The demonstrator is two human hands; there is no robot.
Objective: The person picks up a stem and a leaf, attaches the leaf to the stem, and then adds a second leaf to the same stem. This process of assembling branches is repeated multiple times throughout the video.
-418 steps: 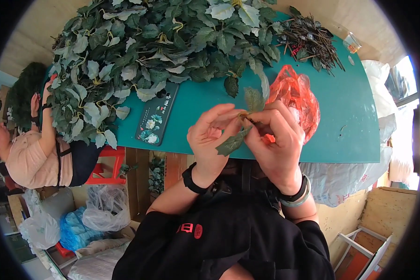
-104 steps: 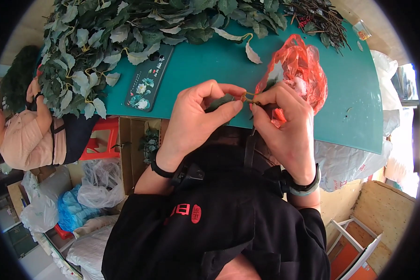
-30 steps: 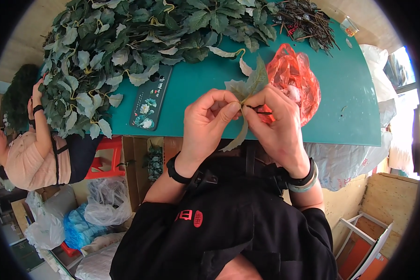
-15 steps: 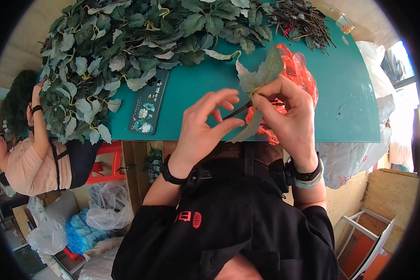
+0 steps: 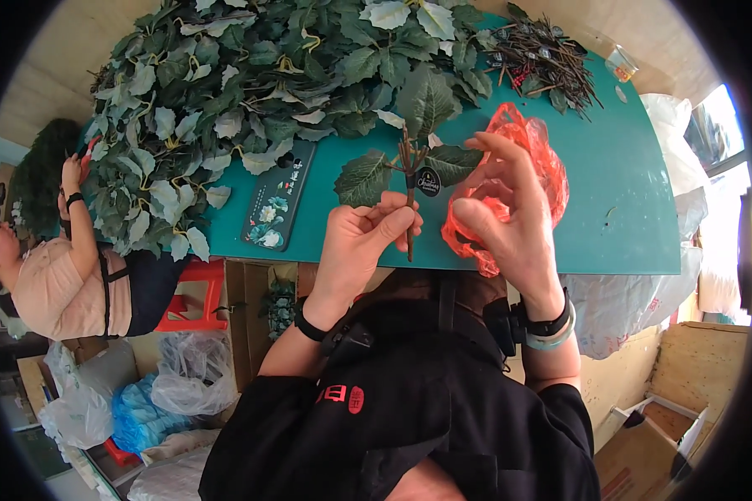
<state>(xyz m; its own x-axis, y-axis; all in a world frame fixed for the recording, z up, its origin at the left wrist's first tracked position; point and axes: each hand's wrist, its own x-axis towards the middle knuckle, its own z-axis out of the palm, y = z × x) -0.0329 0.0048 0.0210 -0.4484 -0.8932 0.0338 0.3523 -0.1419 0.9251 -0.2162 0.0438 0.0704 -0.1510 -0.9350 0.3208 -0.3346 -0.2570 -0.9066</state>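
My left hand (image 5: 368,238) pinches the brown stem of an artificial leaf sprig (image 5: 427,100) between thumb and fingers. The sprig stands upright over the near table edge, three dark green leaves spread out from its top. A round black tag (image 5: 427,182) hangs against its stem. To the right of it my right hand (image 5: 510,213) is raised with fingers apart and nothing in them. Behind that hand lies a crumpled red plastic bag (image 5: 545,159). A large heap of artificial green leaves (image 5: 251,100) covers the far left of the table.
A pile of brown stems (image 5: 547,67) lies at the back right of the green table (image 5: 618,192), near a small clear cup (image 5: 621,63). A dark flowered board (image 5: 269,204) lies by the leaf heap. At the left, another person (image 5: 67,275) handles leaves. Plastic bags (image 5: 196,371) sit below.
The sprig has turned upright and its tag now shows. My left hand has closed on the stem; my right hand has let go and opened.
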